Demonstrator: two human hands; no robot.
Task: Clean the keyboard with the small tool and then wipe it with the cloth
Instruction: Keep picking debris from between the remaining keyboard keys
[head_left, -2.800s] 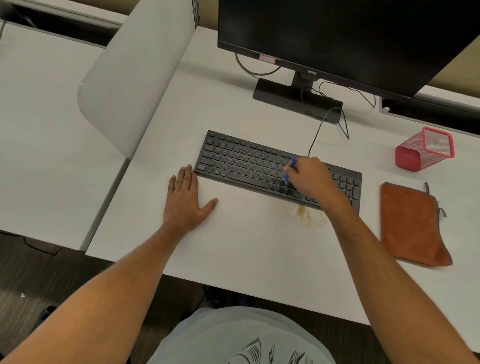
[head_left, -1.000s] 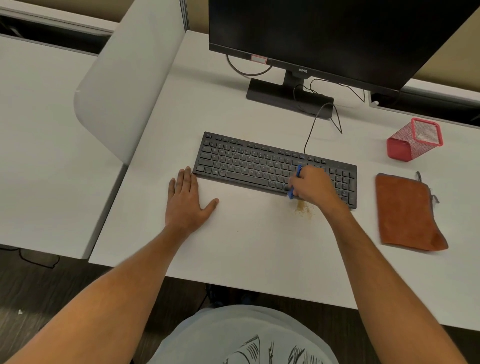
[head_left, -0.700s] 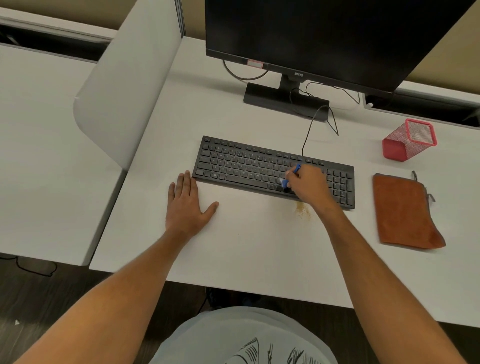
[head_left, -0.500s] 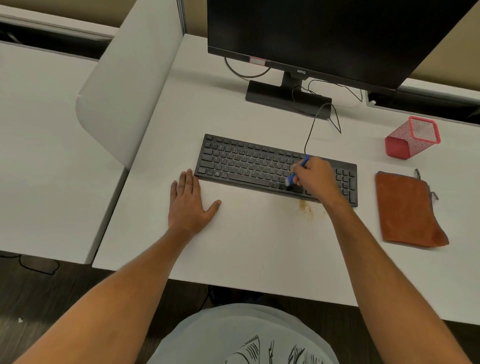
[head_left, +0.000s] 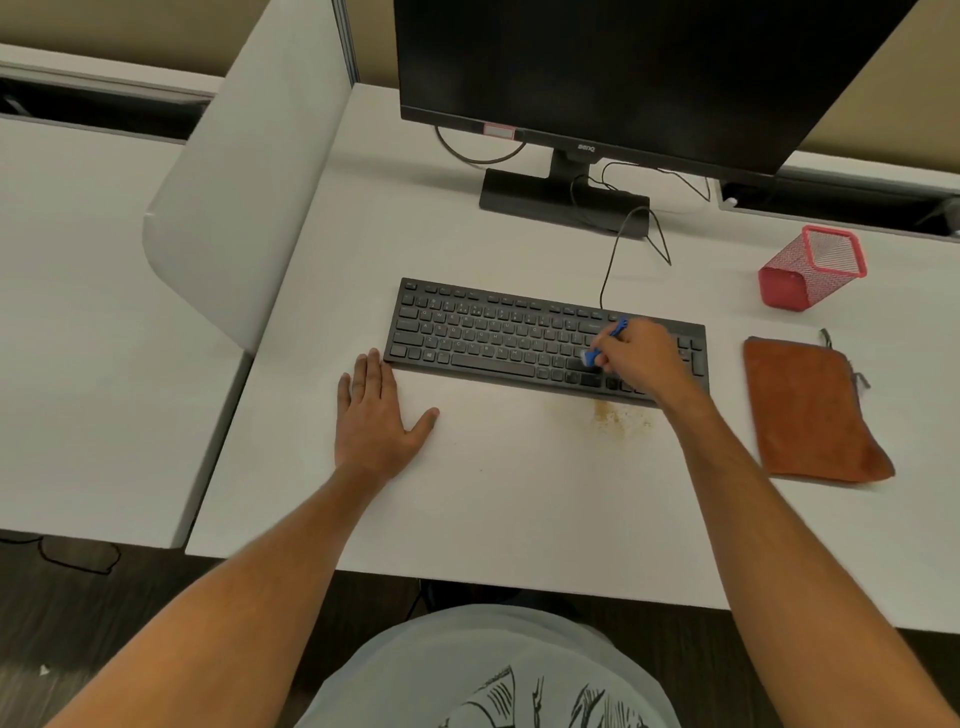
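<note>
Keyboard (head_left: 519, 338) lies black and flat on the white desk (head_left: 493, 493), just in front of the monitor's stand (head_left: 561, 200). Over the keyboard's right half, the right hand (head_left: 641, 356) grips a small blue tool (head_left: 605, 343), its pale tip down among the lower key rows. A scatter of brown crumbs (head_left: 615, 415) sits on the desk just in front of the keyboard's right part. This looks like the brushing step, not yet the wiping. The next move likely calls for short strokes toward the front edge, then setting the tool down and reaching for the orange cloth (head_left: 810, 410), which lies to the right of the keyboard, apart from it. The left hand (head_left: 376, 415) rests flat, fingers straight, its fingertips at the keyboard's front left corner, holding nothing. A red mesh cup (head_left: 810, 270) stands behind the cloth.
</note>
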